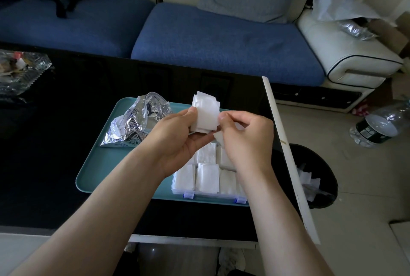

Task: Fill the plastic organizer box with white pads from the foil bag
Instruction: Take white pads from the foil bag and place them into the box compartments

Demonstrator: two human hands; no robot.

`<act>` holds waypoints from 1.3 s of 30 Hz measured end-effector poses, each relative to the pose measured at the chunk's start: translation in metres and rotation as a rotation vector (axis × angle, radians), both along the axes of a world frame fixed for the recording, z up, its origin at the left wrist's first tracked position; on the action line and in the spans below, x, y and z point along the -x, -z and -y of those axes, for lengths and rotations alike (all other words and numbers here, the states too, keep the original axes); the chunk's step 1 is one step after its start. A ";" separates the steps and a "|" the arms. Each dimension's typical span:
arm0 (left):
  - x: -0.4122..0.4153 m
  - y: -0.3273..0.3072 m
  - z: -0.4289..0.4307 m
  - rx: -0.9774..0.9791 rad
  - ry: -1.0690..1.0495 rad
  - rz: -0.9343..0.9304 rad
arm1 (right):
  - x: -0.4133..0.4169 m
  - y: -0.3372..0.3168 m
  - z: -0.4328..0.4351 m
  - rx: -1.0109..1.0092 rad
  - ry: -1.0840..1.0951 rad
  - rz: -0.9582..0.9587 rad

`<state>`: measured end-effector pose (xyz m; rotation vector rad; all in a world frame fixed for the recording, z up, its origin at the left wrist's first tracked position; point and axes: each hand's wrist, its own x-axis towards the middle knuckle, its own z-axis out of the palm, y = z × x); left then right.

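While our left hand [177,140] grips a stack of white pads [205,114] (thumb on the front face, fingers curled behind and under it), our right hand [246,140] meets the stack from the right. Its thumb and forefinger are closed together on the stack's right edge, and the other fingers are curled in below.

Both hands hang above the far half of the plastic organizer box [213,196], which sits at the near right corner of the teal tray [99,169]. We see the box open at the top, with packed pads [207,178] lying flat in its compartments. The near row is filled; the rows behind are partly hidden by our hands, so we cannot tell how full they are. Two blue latches [188,195] show on the box's near wall.

Toward the tray's far left corner lies the foil bag [133,125], crumpled, mouth gaping upward — its contents we cannot tell. The tray rests on a black table [55,131], near its right edge. On the floor just beside that edge stands a black bin [315,158] holding white scraps.
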<state>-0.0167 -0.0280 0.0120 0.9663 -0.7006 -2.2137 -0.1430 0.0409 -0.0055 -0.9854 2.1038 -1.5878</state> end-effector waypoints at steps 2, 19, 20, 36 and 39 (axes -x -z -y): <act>0.001 0.000 0.001 -0.010 0.007 -0.021 | 0.000 0.000 0.000 0.007 -0.010 -0.031; 0.003 0.000 -0.003 0.067 0.105 0.096 | -0.002 0.003 -0.002 0.087 0.007 -0.302; 0.003 0.001 -0.003 0.059 0.098 0.110 | -0.003 0.003 -0.002 0.083 0.004 -0.318; 0.004 0.003 -0.002 0.099 0.056 0.279 | -0.004 0.001 -0.001 -0.053 -0.287 -0.276; 0.002 0.005 0.000 0.154 0.006 0.352 | -0.007 0.002 -0.002 -0.044 -0.329 -0.280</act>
